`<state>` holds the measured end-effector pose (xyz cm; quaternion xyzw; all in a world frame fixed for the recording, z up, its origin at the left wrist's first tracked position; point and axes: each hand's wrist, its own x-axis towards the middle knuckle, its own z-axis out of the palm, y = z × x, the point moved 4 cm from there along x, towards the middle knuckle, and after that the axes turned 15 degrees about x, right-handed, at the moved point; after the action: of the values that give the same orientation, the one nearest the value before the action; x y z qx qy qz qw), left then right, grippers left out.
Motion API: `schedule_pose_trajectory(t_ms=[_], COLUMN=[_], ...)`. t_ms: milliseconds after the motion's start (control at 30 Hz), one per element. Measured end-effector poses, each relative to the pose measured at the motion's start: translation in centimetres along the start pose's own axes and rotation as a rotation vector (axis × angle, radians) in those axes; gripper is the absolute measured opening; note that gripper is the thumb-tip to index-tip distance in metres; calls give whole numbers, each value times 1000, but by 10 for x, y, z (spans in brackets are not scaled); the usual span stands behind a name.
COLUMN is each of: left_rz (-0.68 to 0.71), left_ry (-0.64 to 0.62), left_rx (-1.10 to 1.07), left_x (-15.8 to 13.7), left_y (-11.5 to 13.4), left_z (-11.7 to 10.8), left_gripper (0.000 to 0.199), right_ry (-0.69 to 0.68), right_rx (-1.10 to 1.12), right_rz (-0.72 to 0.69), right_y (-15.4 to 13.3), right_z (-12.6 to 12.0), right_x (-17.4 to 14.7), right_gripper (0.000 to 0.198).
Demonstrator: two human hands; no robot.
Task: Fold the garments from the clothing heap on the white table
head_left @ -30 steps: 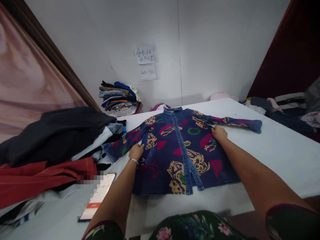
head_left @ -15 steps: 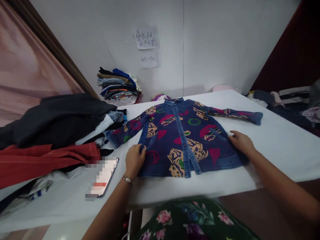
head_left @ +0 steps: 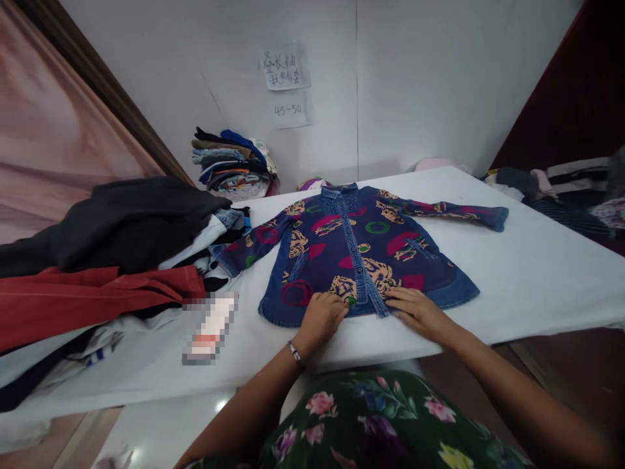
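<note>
A dark blue printed denim shirt (head_left: 336,247) lies spread on its back, collar away from me and sleeves out to the sides. Its buttoned front runs down the middle, and the two front edges part slightly at the hem. My left hand (head_left: 323,318) is at the bottom hem, left of the front opening, its fingers curled closed over the cloth. On the other side of the opening, my right hand (head_left: 418,314) rests on the hem with its fingers stretched out over the fabric. Part of the hem is hidden under both hands.
The shirt lies on a white-covered table (head_left: 537,273). Loose clothes, black (head_left: 141,221) and red (head_left: 97,303), heap up at the left beside a blurred phone (head_left: 209,329). A folded clothes stack (head_left: 234,163) stands at the back; more clothes (head_left: 561,195) lie far right.
Both hands have moved inward from the shirt's sides to the bottom of the front opening. The lower side edges are now uncovered, and the hem corners spread out.
</note>
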<state>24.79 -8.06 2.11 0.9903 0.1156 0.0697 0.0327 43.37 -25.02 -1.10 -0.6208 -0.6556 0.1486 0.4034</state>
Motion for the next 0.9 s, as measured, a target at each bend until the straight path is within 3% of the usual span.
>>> schedule_pose_trajectory(t_ms=[133, 233, 333, 433, 500, 600, 733, 900], left_rz=[-127, -255, -239, -89, -4, 53, 65, 50], left_ry=[55, 237, 348, 241, 143, 77, 42, -50], left_rx=[-124, -293, -298, -154, -78, -45, -3, 124], left_x=[8, 15, 19, 20, 17, 10, 11, 27], left_y=[-4, -4, 7, 25, 33, 36, 33, 31], left_z=[-12, -30, -36, -18, 0, 18, 20, 13], left_gripper=[23, 21, 18, 18, 19, 15, 49, 18], right_ry=[231, 394, 264, 4, -66, -47, 56, 61], right_rx=[183, 230, 144, -75, -172, -173, -112, -159], right_rz=[172, 277, 131, 29, 21, -17, -50, 20], right_y=[1, -3, -14, -20, -19, -17, -14, -6], right_z=[-18, -24, -8, 19, 29, 31, 18, -4], right_x=[14, 23, 29, 25, 19, 16, 19, 13], right_gripper=[33, 36, 32, 30, 30, 30, 31, 41])
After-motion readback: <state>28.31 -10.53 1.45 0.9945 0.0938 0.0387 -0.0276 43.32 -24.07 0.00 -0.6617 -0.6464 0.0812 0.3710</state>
